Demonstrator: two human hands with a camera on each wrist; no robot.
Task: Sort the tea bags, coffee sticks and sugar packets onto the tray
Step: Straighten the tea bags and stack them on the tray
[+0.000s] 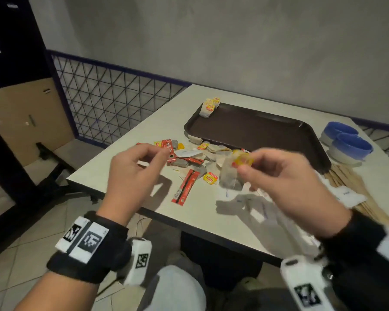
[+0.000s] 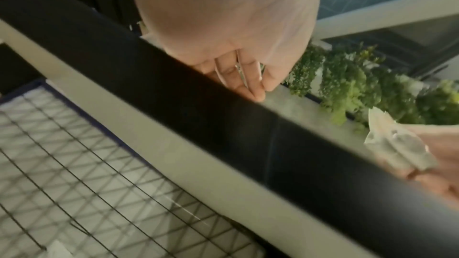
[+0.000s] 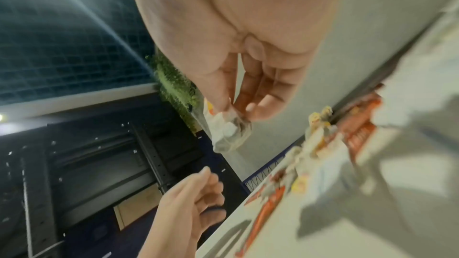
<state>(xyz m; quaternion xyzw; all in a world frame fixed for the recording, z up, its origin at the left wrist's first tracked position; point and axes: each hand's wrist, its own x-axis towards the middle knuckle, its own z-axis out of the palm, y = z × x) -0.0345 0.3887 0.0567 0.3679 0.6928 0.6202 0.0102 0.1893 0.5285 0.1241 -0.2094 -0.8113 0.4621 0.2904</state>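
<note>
My right hand [image 1: 245, 167] is raised over the table's near side and pinches a tea bag [image 1: 230, 176] with a yellow tag; the right wrist view shows the tea bag [image 3: 231, 134] hanging from thumb and fingers. My left hand [image 1: 164, 153] hovers to its left with curled fingers and thumb tip against forefinger; I see nothing between them. A dark brown tray [image 1: 256, 131] lies further back with a few tea bags [image 1: 208, 107] in its far left corner. Tea bags, red coffee sticks [image 1: 185, 187] and white sugar packets [image 1: 186, 153] lie mixed in front of the tray.
Two blue-and-white bowls [image 1: 346, 142] stand right of the tray. Wooden stir sticks [image 1: 350, 182] lie along the right edge with a white packet on them. A wire mesh fence [image 1: 112, 102] runs beside the table's left side. The table edge is close to my body.
</note>
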